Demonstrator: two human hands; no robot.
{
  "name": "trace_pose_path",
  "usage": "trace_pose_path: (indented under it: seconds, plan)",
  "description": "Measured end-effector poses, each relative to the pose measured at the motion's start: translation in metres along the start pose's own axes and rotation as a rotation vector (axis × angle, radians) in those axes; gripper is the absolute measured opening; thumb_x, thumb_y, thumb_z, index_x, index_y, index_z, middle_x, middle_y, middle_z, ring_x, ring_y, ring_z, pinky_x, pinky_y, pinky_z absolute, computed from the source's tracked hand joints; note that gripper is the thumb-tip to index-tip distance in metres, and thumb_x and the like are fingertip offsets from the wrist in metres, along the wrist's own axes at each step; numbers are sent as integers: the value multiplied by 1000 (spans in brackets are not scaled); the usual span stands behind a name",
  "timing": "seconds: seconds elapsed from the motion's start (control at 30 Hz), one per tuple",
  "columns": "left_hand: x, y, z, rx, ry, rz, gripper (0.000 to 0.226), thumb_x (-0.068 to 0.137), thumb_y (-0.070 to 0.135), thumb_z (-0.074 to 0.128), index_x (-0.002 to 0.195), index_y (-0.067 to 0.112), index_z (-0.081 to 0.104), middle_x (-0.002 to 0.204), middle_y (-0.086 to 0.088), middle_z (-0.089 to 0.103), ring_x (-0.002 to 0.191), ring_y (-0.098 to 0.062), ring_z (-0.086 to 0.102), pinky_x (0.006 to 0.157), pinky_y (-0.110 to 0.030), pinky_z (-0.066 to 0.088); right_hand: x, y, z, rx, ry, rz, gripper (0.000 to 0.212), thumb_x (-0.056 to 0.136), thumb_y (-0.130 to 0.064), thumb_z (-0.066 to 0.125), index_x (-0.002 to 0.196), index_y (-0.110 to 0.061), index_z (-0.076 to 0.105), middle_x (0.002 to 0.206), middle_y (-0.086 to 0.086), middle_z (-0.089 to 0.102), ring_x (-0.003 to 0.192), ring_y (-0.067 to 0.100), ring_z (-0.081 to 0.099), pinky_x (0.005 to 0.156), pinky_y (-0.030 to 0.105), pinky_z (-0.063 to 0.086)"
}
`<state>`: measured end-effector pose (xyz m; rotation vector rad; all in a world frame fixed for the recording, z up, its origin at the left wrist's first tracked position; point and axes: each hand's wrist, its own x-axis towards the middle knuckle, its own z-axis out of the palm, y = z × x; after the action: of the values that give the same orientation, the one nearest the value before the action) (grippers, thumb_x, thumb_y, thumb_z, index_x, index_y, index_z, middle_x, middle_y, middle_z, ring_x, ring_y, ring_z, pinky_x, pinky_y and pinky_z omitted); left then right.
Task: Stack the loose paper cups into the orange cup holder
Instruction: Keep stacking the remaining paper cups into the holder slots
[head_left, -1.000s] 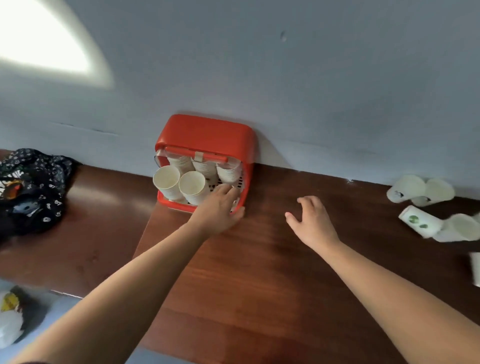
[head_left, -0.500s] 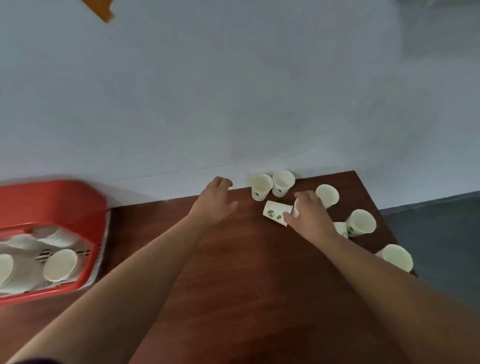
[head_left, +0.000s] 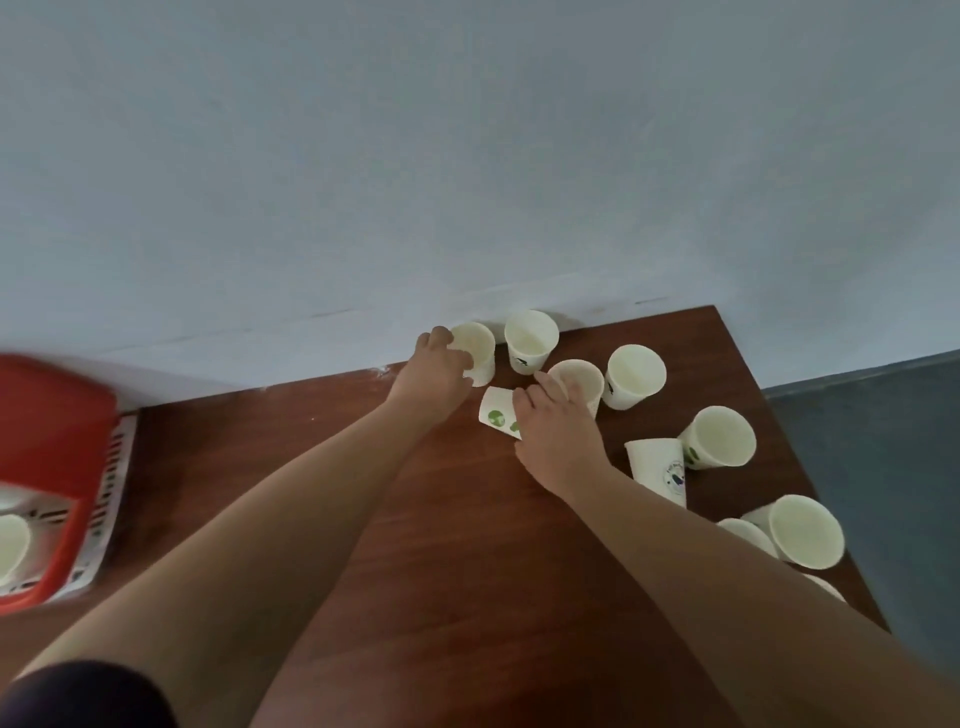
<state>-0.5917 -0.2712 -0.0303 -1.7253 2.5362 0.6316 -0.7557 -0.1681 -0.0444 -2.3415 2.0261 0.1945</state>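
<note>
Several loose white paper cups lie scattered at the table's far right. My left hand (head_left: 434, 371) wraps around an upright cup (head_left: 477, 349) by the wall. My right hand (head_left: 553, 426) closes on another cup (head_left: 582, 382) and covers part of a cup lying on its side with green dots (head_left: 496, 413). More cups stand nearby: one by the wall (head_left: 531, 340), one to the right (head_left: 635, 375), others toward the table's right edge (head_left: 719, 437). The orange cup holder (head_left: 52, 441) sits at the far left, cut off by the frame, with cups inside.
The brown wooden table (head_left: 415, 545) ends on the right at a dark grey floor (head_left: 883, 441). A pale wall (head_left: 467, 156) runs along the table's back edge. Two cups (head_left: 805, 530) sit close to the table's right edge.
The view has swung right from the holder to the loose cups. Both hands have reached forward; the left now grips a cup by the wall and the right closes on a cup.
</note>
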Motion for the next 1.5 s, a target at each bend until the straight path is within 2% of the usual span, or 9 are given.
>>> trace_pose_path:
  seconds: [0.13,0.33,0.5,0.63,0.73,0.93,1.13,1.33,1.5]
  plan:
    - [-11,-14,4,-42,59,0,19,95,20,59,106,15,74,137,-10,35,128,-28,33,100,-44,47,3,-7,8,-79,-61,-9,53,83,-30,70,129,-9,55,127,11,58,136,30,40,119,52,17]
    - [-43,-47,-5,-188,69,-58,10,92,24,64,98,17,66,158,-13,27,140,-32,36,110,-41,37,0,-26,8,-70,-50,-48,43,75,-26,72,113,-11,60,109,9,57,108,29,51,106,45,34]
    - [-90,-91,-35,-308,84,-126,12,84,22,69,85,20,58,148,-9,41,130,-29,45,100,-34,41,-5,-73,-23,229,-47,13,52,76,-35,70,120,-15,50,114,5,47,100,22,53,89,36,45]
    - [-144,-129,-70,-376,144,-171,39,82,27,75,114,21,56,132,-2,44,115,-22,50,93,-29,41,-6,-127,-63,520,-88,48,54,78,-30,70,123,-12,46,115,3,37,86,19,53,72,28,47]
    - [-197,-162,-97,-384,165,-184,72,81,35,77,141,24,38,139,1,39,122,-17,44,102,-34,41,-6,-177,-90,633,-146,40,53,80,-32,67,125,-14,45,115,0,33,84,19,54,67,28,48]
    - [-304,-247,-134,-318,280,-287,83,80,40,79,148,22,37,139,0,37,125,-15,41,105,-35,38,-11,-284,-125,692,-156,-45,55,79,-35,68,127,-20,45,112,-2,38,92,16,52,66,24,45]
    - [-373,-328,-137,-278,403,-435,81,74,44,83,141,16,47,136,-8,43,128,-27,40,109,-42,34,-10,-368,-135,727,-136,-67,63,80,-31,68,135,-16,42,124,2,44,108,19,52,80,31,51]
    - [-377,-368,-123,-114,439,-493,78,75,60,73,139,24,48,137,-3,49,135,-32,35,111,-47,28,-9,-416,-131,751,-134,-37,74,83,-29,72,144,-15,33,139,5,40,120,21,51,80,23,49]
    - [-356,-380,-115,-14,413,-447,79,80,63,66,142,19,46,136,-2,51,132,-29,39,111,-43,26,-4,-426,-127,769,-86,38,73,82,-28,72,142,-12,35,139,5,43,126,21,47,90,25,44]
